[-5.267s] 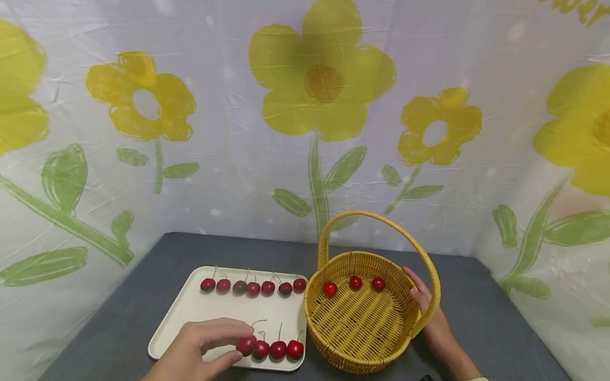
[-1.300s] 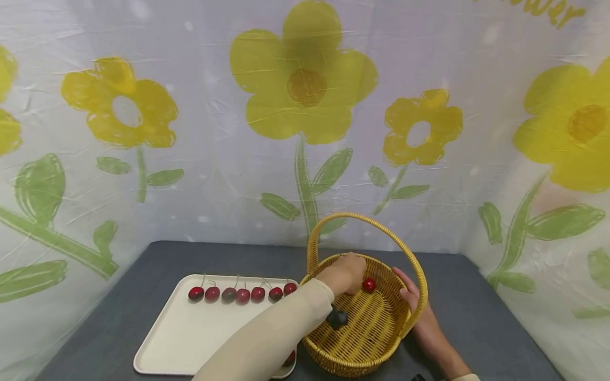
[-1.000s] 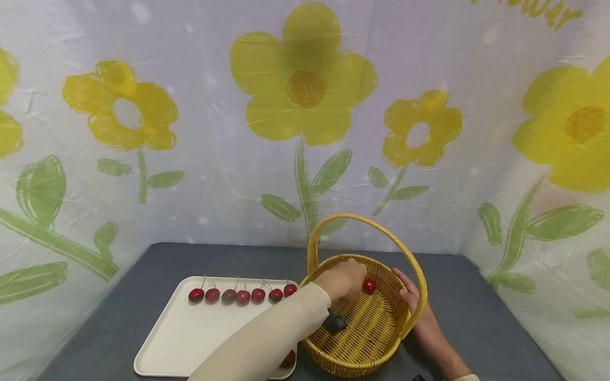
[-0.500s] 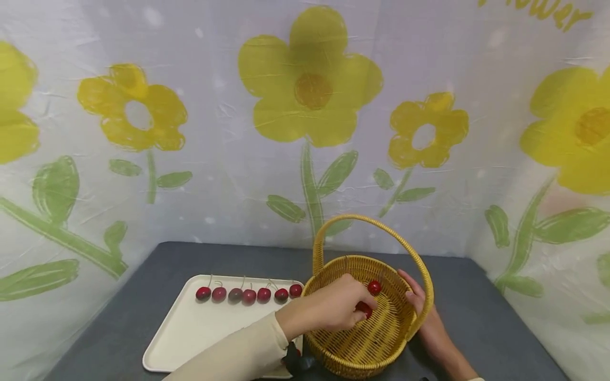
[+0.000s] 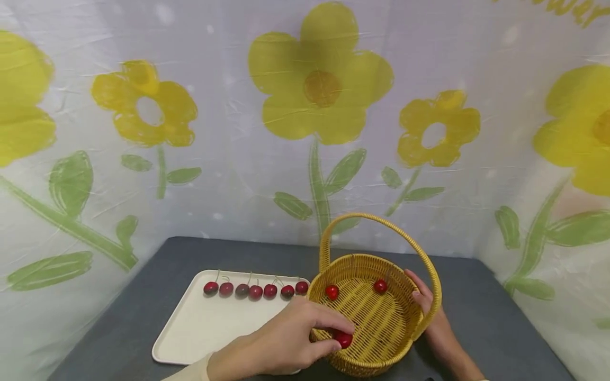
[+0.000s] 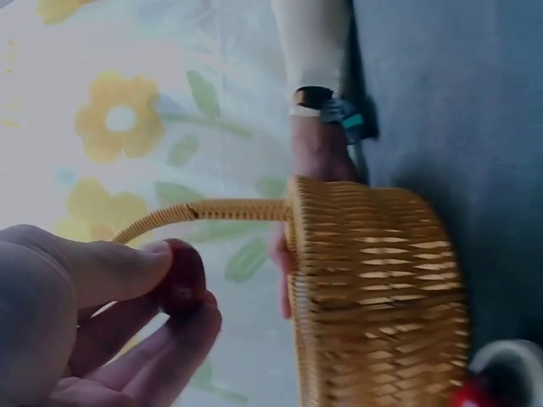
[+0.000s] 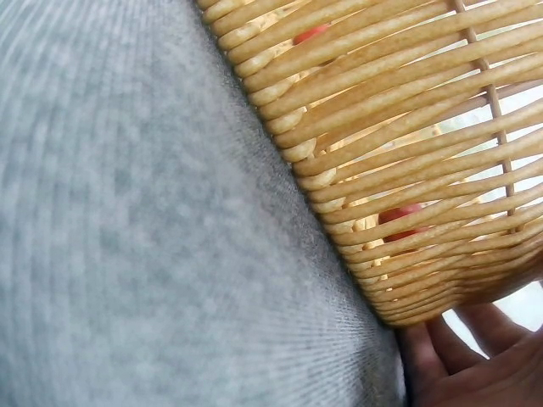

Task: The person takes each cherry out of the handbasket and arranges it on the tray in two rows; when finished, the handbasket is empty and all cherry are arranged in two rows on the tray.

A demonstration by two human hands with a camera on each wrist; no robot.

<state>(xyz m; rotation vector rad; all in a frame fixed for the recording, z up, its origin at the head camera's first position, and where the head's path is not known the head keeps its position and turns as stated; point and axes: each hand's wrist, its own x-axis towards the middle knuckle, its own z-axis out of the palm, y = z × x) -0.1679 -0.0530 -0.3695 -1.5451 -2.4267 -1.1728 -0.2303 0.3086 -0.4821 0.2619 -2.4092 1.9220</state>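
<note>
My left hand [image 5: 290, 336] pinches a dark red cherry [image 5: 343, 339] between thumb and fingers, above the front left part of a yellow wicker basket [image 5: 369, 365]. In the left wrist view the cherry [image 6: 182, 278] shows up close, held apart from the basket [image 6: 373, 288]. Two more cherries lie inside the basket, a bright one [image 5: 332, 292] at the left and another [image 5: 380, 286] towards the back. My right hand [image 5: 433, 312] holds the basket's right side at the rim. In the right wrist view its fingers [image 7: 475, 339] are partly hidden behind the weave.
A cream tray [image 5: 186, 330] lies left of the basket, with a row of several stemmed cherries [image 5: 255, 292] along its back edge. My left arm hides its front right corner. The tall basket handle [image 5: 381, 218] arches over the opening. A flowered cloth [image 5: 224, 132] hangs behind the dark table.
My left hand went from the tray's front cherries into the basket, took hold of the middle cherry there, and drew it towards the front left. The right hand stays at the basket.
</note>
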